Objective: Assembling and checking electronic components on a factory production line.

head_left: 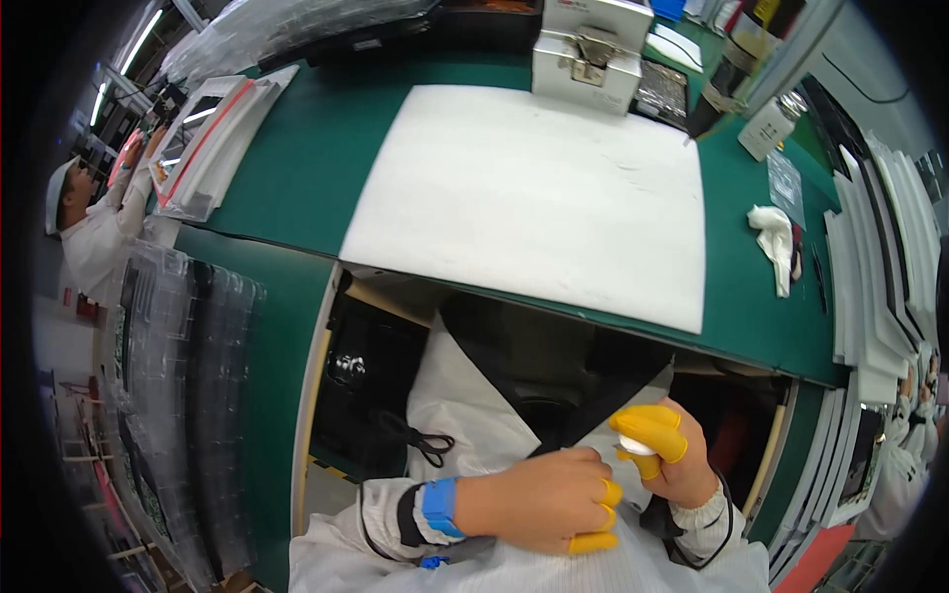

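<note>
My right hand [682,466], with yellow finger cots on its fingertips, pinches a small white item [636,447] whose kind I cannot make out. Just left of it and lower, my left hand [539,499] is held in front of my body, back of the hand up. Its fingers are curled, several tipped with yellow cots, and what they may hold is hidden. A blue wrist strap [441,507] circles the left wrist. Both hands are over my lap, nearer to me than the green table [297,183] and the white foam sheet [534,198] lying on it.
A silver metal box [588,74] stands behind the foam. At right are a crumpled white cloth [774,242], a white bottle [771,128] and stacked white panels [870,267]. Clear plastic trays [163,326] are stacked at left. A co-worker [99,217] works at far left.
</note>
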Available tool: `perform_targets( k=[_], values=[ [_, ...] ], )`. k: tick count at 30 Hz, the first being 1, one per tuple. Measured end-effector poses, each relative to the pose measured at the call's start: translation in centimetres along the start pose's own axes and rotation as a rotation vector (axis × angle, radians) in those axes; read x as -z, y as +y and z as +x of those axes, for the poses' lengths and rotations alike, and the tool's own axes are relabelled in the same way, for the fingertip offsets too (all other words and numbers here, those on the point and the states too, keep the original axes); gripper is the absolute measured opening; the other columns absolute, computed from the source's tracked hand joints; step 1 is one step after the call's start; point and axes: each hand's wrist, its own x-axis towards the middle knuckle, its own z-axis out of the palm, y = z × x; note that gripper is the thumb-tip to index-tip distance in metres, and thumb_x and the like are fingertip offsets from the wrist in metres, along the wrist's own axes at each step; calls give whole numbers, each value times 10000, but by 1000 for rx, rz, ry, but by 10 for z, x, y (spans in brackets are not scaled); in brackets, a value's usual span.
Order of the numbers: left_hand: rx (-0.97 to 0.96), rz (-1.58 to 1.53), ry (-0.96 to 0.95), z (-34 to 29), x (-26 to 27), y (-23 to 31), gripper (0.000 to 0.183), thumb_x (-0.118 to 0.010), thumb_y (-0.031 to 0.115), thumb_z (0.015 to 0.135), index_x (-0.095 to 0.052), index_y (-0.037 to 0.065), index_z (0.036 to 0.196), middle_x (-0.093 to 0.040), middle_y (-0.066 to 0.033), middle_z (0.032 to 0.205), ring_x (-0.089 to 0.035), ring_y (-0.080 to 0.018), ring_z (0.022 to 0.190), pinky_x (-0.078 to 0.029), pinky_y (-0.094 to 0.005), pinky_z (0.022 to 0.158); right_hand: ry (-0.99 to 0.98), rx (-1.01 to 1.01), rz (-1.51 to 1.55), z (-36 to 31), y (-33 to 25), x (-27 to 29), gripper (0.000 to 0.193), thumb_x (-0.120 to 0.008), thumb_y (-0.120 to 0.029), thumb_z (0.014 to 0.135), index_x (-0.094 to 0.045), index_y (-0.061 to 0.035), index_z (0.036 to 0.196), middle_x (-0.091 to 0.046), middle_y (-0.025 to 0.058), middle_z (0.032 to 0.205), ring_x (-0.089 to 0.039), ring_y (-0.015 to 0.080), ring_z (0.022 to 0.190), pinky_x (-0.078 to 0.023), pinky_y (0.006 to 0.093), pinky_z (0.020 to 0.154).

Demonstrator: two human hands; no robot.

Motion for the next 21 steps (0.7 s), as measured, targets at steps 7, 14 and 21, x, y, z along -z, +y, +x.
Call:
perform_targets(
  k=[7,14,21],
  values=[
    [-37,43,2,9,-11,-18,164,-578,180,803,-616,48,713,-544,-71,680,-552,-240,720,-425,-343,749,-112,-138,-90,18,2,1,337,-720,-61,657,-642,-64,985,-628,72,868,-560,281,685,-450,342,622],
    [-22,26,134,-6,-13,-19,95,-597,163,764,-633,82,731,-566,-54,700,-553,-215,739,-416,-334,747,-103,-125,-48,37,3,-21,281,-718,-53,688,-632,-61,956,-626,71,836,-549,241,649,-440,297,563],
    [-21,88,174,-8,-13,-18,91,-619,174,731,-650,102,685,-581,-41,687,-568,-201,737,-407,-310,707,-121,-134,-57,52,-6,-30,284,-710,-46,672,-623,-52,942,-639,79,827,-543,231,644,-432,295,559]
  ],
)
